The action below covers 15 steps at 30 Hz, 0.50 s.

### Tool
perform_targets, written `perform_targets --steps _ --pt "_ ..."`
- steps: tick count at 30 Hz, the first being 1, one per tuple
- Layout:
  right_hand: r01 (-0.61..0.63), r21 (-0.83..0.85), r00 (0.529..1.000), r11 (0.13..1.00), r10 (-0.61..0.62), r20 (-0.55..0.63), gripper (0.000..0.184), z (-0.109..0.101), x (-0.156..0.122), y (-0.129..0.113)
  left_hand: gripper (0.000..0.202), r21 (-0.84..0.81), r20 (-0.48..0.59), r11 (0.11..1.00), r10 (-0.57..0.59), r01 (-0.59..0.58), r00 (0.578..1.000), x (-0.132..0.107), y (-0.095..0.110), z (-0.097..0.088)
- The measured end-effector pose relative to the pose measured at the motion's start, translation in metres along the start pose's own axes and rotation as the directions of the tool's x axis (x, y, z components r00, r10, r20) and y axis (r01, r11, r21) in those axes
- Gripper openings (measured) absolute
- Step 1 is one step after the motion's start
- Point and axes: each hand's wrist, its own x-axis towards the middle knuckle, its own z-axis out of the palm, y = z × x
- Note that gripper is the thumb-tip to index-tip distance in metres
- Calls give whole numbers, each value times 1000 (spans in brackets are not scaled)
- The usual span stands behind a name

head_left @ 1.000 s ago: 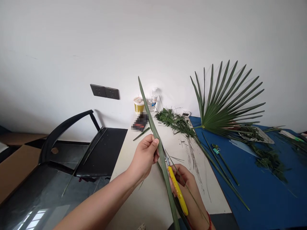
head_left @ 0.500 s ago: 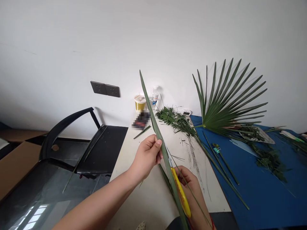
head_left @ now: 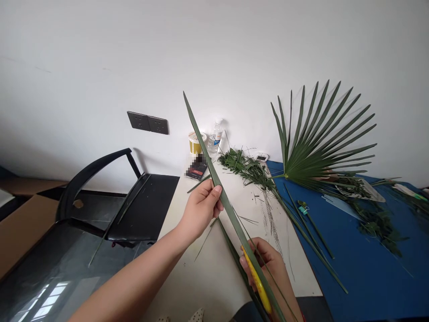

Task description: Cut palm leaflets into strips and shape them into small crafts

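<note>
My left hand pinches a long narrow green palm leaf strip that runs from the bottom of the view up toward the wall. Below it, my right hand grips yellow-handled scissors held against the strip's lower part. A thin split-off sliver trails beside the strip. Both hands hover over the white table.
A fan-shaped palm frond stands at the wall above a blue mat strewn with stems and clippings. A clipping pile, a yellow cup, a water bottle and a phone sit at the back. A black chair stands left.
My left hand has tilted the strip so its tip leans further left. My right hand and the scissors have slid lower down along the strip toward the bottom edge.
</note>
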Motion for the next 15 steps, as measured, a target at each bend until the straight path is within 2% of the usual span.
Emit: perform_targets --steps 4,8,12,15 --pt "-54 5 998 999 54 44 34 -4 -2 -3 34 -8 23 1000 11 -11 1000 -1 -3 1" --pt "-74 63 993 995 67 99 31 -2 -8 -25 34 -25 50 1000 -1 2 999 -6 -4 6" --pt "-127 103 990 986 120 74 34 4 -13 -45 35 -38 90 998 -41 45 995 -9 -7 9" --pt "-153 118 987 981 147 58 35 6 -13 -48 37 -43 95 997 -54 59 994 -10 -11 9"
